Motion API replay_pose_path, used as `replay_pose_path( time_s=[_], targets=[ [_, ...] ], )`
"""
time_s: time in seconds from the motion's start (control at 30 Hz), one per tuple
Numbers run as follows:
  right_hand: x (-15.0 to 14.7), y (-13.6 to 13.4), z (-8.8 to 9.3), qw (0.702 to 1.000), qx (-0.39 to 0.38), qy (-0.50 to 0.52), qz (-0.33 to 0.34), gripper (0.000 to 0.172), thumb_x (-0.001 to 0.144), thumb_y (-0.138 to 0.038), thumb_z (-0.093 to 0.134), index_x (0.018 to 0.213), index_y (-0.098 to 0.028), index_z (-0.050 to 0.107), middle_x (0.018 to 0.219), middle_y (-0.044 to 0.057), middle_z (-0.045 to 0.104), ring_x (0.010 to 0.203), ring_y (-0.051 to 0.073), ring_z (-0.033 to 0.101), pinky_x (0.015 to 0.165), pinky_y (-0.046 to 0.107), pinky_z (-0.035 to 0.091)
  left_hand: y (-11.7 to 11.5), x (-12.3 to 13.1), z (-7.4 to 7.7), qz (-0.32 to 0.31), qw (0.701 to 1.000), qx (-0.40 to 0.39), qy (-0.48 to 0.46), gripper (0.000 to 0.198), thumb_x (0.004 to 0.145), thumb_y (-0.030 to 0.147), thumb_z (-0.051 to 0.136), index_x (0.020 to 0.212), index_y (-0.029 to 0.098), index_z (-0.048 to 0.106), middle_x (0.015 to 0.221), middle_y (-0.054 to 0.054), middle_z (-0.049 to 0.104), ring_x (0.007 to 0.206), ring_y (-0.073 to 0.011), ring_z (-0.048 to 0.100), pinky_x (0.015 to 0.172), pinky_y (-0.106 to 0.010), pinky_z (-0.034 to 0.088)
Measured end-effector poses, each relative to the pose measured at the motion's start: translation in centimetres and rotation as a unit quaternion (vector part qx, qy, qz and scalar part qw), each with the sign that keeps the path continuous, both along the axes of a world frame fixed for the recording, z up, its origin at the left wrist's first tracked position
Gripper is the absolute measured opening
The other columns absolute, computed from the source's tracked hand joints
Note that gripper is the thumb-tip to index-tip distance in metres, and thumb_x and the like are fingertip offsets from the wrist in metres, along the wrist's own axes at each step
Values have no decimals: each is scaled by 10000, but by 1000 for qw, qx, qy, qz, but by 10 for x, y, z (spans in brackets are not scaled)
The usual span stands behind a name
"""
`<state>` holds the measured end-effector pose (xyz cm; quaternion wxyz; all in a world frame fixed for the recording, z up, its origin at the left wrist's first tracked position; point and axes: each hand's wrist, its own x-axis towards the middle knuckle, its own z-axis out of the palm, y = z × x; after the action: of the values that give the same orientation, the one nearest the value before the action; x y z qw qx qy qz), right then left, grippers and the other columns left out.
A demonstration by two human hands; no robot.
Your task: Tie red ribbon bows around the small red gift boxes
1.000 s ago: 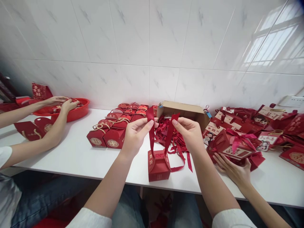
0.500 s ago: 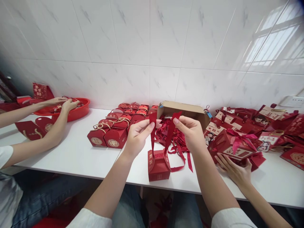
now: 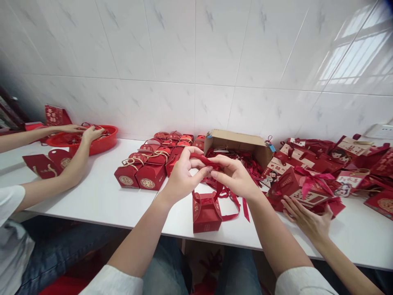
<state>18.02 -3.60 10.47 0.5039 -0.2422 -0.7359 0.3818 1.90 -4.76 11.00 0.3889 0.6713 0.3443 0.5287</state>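
Note:
A small red gift box (image 3: 207, 219) sits near the table's front edge, with a red ribbon (image 3: 219, 189) running up from its top. Above the box, my left hand (image 3: 186, 176) pinches the ribbon from the left. My right hand (image 3: 231, 176) grips it from the right, and the fingertips of both hands meet. The part of the ribbon between the fingers is bunched and mostly covered, so how it is crossed cannot be made out.
Behind my hands a cardboard box (image 3: 238, 137) holds a tangle of red ribbons. Cord-tied red boxes (image 3: 150, 176) stand left of centre. At right, a co-worker's hand (image 3: 310, 219) touches a bow-tied box (image 3: 302, 186). Another person's hands reach into a red basin (image 3: 106, 144) at left.
My hands have come together from either side, bringing the two raised ribbon ends across each other above the box. The box stays in place.

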Motion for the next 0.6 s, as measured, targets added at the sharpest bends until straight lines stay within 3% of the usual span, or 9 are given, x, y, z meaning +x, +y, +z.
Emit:
replay_pose_path(
  time_s=[0.1,0.2,0.27,0.43,0.6],
  targets=[
    [3,3,-3,998,41,-33,-28,223,846,-339,543,976,-235,692,889,37,648,807,158,611,692,285,514,1,-3,-2,-2,1000,-10,15,455,734,235,664,1116,224,419,728,16,636,710,-137,627,608,-209,460],
    [8,9,-8,992,101,-69,-32,235,888,-318,485,970,-244,692,834,30,642,767,145,602,691,279,505,5,-7,-5,-69,995,-69,-24,506,743,190,621,1197,214,400,709,23,628,726,-147,631,697,-263,479],
    [12,14,-12,980,169,-105,-30,242,902,-293,466,1003,-248,682,870,43,637,799,150,592,716,289,500,9,-11,-6,-104,983,-129,-85,452,723,146,598,1147,188,447,678,31,615,673,-131,620,698,-267,478],
    [19,19,-18,926,331,-172,-55,251,914,-257,457,1068,-252,655,901,68,629,833,174,527,738,327,483,17,-16,-8,-110,944,-240,-200,269,720,123,565,987,145,548,662,11,606,612,-111,599,654,-258,482],
    [18,19,-22,913,360,-176,-77,270,918,-245,445,1106,-259,638,927,75,643,835,186,526,732,352,487,16,-14,-13,-119,945,-229,-202,260,755,162,544,1013,156,581,668,-4,622,646,-140,631,700,-288,495]
  ],
)
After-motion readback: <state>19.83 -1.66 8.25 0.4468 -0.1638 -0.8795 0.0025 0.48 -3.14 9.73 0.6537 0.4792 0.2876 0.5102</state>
